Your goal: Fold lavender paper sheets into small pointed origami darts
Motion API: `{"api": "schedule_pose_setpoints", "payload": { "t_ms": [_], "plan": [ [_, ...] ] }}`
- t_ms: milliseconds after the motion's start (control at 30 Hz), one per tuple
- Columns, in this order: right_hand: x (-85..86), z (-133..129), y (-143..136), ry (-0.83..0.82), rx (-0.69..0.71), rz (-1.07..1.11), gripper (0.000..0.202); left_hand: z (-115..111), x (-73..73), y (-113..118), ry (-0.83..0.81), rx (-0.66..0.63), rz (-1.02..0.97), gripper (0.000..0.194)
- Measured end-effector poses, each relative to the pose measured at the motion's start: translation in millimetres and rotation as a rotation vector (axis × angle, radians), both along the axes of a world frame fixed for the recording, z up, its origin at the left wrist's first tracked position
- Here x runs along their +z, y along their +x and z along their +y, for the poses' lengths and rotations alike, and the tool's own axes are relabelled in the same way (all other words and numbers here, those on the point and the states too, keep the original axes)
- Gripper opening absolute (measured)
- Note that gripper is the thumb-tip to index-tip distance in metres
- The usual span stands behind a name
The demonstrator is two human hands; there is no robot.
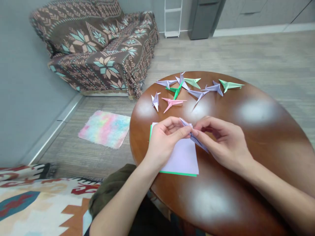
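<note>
A folded piece of lilac origami paper [199, 143] is pinched between my two hands, above the near-left part of the table. My left hand [168, 134] grips its left side with thumb and fingers closed. From the other side, my right hand [222, 139] pinches it with thumb and forefinger, the fingertips of both hands almost meeting. Part of the folded paper is hidden behind the fingers. Beneath my left hand lies a stack of square paper sheets [183, 159], lilac on top with a green edge showing below.
Several folded paper cranes lie toward the table's far edge, among them a pink one [173, 103], a dark green one [175, 90] and a light green one [230, 85]. The round brown table [268, 141] is glossy. A covered sofa [103, 55] and a pastel rug [105, 128] are beyond.
</note>
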State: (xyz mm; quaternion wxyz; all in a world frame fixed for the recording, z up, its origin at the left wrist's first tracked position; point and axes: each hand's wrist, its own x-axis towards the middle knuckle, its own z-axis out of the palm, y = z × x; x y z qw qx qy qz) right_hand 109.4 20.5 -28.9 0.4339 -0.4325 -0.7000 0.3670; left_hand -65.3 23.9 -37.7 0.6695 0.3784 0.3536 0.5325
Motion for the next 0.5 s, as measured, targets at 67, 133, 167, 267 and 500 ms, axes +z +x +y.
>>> {"api": "schedule_pose_setpoints", "payload": {
  "t_ms": [67,133,167,267,500],
  "plan": [
    [-0.1,0.0,0.2,-0.009,0.004,-0.012,0.017,-0.5,0.8,-0.1,0.005,-0.001,0.022,0.022],
    [0.1,-0.3,0.2,-0.039,0.007,-0.017,0.018,-0.7,0.9,-1.0,0.014,0.011,0.039,0.022],
    [0.5,-0.5,0.2,-0.056,0.009,-0.014,0.019,-0.6,0.8,-1.7,0.017,0.023,0.044,0.022],
    [1.8,-1.1,0.6,-0.106,0.026,-0.010,0.019,0.6,-0.1,-3.8,0.008,0.070,0.052,0.021],
    [3.2,-0.2,-1.5,-0.225,0.030,0.027,0.015,1.6,0.2,0.1,-0.071,0.130,-0.021,0.019]
  ]
}}
